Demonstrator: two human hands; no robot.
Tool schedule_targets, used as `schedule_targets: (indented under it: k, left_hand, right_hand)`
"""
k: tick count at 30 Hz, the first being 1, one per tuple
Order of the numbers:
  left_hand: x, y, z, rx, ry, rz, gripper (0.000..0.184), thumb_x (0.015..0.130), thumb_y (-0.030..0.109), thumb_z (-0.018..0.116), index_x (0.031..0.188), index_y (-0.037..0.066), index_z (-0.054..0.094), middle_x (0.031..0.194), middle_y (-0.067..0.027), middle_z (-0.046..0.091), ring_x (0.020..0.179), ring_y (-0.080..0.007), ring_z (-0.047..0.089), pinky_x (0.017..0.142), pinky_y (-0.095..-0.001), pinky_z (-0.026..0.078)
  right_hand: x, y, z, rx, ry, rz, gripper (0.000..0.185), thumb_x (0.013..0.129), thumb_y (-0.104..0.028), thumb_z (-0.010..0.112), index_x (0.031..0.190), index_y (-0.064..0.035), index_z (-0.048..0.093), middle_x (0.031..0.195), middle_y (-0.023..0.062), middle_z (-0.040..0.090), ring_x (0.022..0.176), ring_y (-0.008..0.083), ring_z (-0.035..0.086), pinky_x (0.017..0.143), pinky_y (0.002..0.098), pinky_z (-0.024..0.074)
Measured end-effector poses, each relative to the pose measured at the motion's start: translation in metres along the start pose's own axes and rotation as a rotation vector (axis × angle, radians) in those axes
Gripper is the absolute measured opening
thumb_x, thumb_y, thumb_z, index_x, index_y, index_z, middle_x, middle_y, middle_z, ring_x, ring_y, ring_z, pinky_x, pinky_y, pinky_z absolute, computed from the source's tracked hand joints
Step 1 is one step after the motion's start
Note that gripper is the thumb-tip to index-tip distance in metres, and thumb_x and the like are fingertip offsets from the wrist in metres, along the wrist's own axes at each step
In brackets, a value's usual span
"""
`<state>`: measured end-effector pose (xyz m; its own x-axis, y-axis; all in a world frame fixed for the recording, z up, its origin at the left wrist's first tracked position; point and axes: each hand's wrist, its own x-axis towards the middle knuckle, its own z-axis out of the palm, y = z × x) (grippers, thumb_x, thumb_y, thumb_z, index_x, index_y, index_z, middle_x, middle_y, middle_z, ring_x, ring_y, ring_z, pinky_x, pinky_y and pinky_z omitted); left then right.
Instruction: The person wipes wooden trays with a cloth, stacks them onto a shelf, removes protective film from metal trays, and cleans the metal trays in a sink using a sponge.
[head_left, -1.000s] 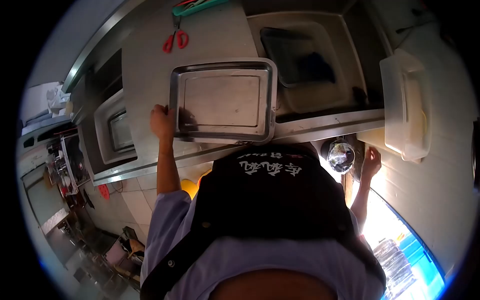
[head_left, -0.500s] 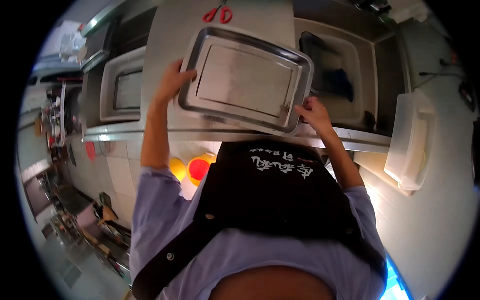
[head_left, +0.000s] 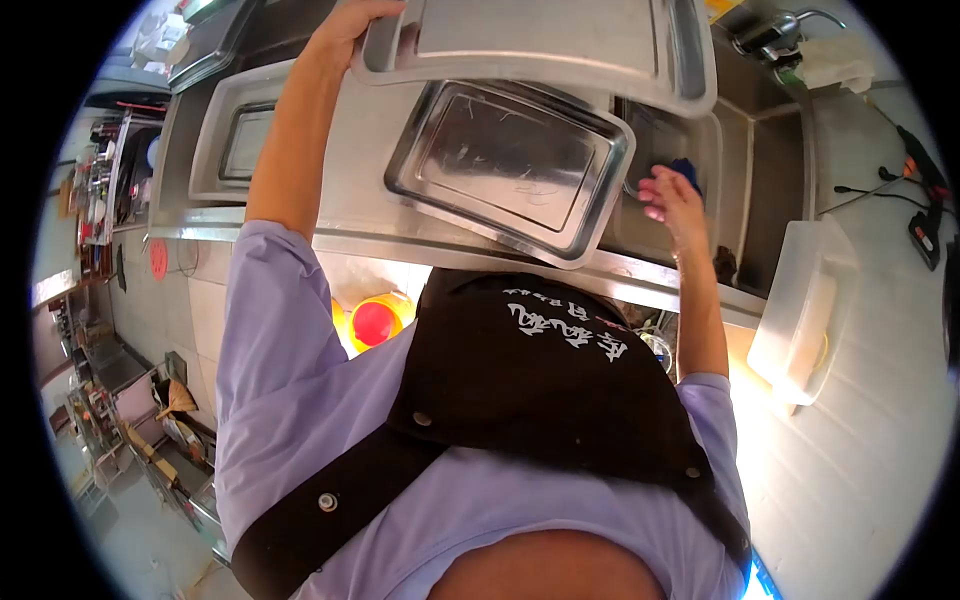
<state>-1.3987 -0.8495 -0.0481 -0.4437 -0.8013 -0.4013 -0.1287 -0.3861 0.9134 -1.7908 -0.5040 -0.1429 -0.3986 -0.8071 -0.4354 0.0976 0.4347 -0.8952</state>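
My left hand (head_left: 362,18) grips the left edge of a shallow metal tray (head_left: 540,40), raised at the top of the view and partly cut off. Below it a second metal tray (head_left: 510,160) lies at an angle on the steel counter, its bottom marked with scratches. My right hand (head_left: 678,205) is empty, fingers apart, just right of the second tray and over the right-hand sink. A dark blue cloth-like thing (head_left: 687,172) shows behind its fingers.
The right sink (head_left: 775,190) holds a tub, and a pale tub (head_left: 205,150) sits in the left sink. A translucent plastic container (head_left: 805,310) stands at right. Cables and a black-and-orange tool (head_left: 925,240) lie beyond. A yellow-and-red object (head_left: 375,322) is on the floor.
One tray has moved up and away in my left hand, uncovering the second tray beneath. My right hand has let go of the tray edge and shifted right. The red-handled scissors are hidden now.
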Motion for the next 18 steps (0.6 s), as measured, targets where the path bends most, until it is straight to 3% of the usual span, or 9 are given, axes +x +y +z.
schedule_targets:
  k: [3, 5, 11, 15, 18]
  left_hand:
    - [0.020, -0.004, -0.004, -0.088, 0.098, 0.087, 0.038, 0.082, 0.015, 0.066, 0.109, -0.009, 0.055, 0.097, -0.0175, 0.064, 0.083, -0.0259, 0.066, 0.071, -0.0360, 0.057]
    - [0.015, -0.002, 0.010, -0.149, 0.216, 0.045, 0.034, 0.083, 0.015, 0.065, 0.106, -0.008, 0.057, 0.096, -0.0172, 0.064, 0.083, -0.0263, 0.066, 0.070, -0.0385, 0.057]
    - [0.035, -0.033, -0.021, -0.225, 0.348, 0.023, 0.032, 0.084, 0.010, 0.061, 0.110, -0.007, 0.053, 0.100, -0.0190, 0.062, 0.085, -0.0305, 0.065, 0.073, -0.0435, 0.058]
    - [0.057, -0.070, -0.073, -0.353, 0.351, 0.009, 0.033, 0.083, 0.007, 0.059, 0.112, -0.007, 0.050, 0.106, -0.0173, 0.060, 0.094, -0.0308, 0.062, 0.079, -0.0474, 0.055]
    - [0.055, -0.089, -0.094, -0.419, 0.410, -0.013, 0.036, 0.083, 0.007, 0.060, 0.116, -0.004, 0.049, 0.109, -0.0163, 0.059, 0.098, -0.0290, 0.060, 0.081, -0.0467, 0.054]
  right_hand:
    - [-0.006, 0.026, 0.013, -0.067, -0.045, 0.123, 0.045, 0.090, -0.036, 0.058, 0.121, -0.0037, 0.053, 0.094, 0.0051, 0.064, 0.084, 0.0125, 0.061, 0.066, 0.0281, 0.0508]
    - [-0.003, 0.048, 0.025, -0.122, -0.125, 0.195, 0.055, 0.084, -0.044, 0.063, 0.119, -0.0010, 0.053, 0.090, 0.0082, 0.064, 0.076, 0.0154, 0.063, 0.056, 0.0310, 0.0524]
    - [-0.007, 0.043, 0.055, -0.468, -0.177, 0.255, 0.043, 0.073, -0.035, 0.067, 0.090, 0.0050, 0.064, 0.064, 0.0115, 0.059, 0.050, 0.0199, 0.059, 0.043, 0.0344, 0.0496]
    - [-0.020, 0.043, 0.042, -0.391, -0.042, 0.212, 0.032, 0.069, -0.025, 0.067, 0.073, 0.0058, 0.064, 0.057, 0.0108, 0.056, 0.046, 0.0193, 0.056, 0.042, 0.0338, 0.0439]
    - [-0.040, 0.033, 0.023, -0.227, -0.001, 0.214, 0.021, 0.067, -0.023, 0.068, 0.068, -0.0020, 0.065, 0.050, 0.0029, 0.050, 0.040, 0.0120, 0.044, 0.036, 0.0268, 0.0300]
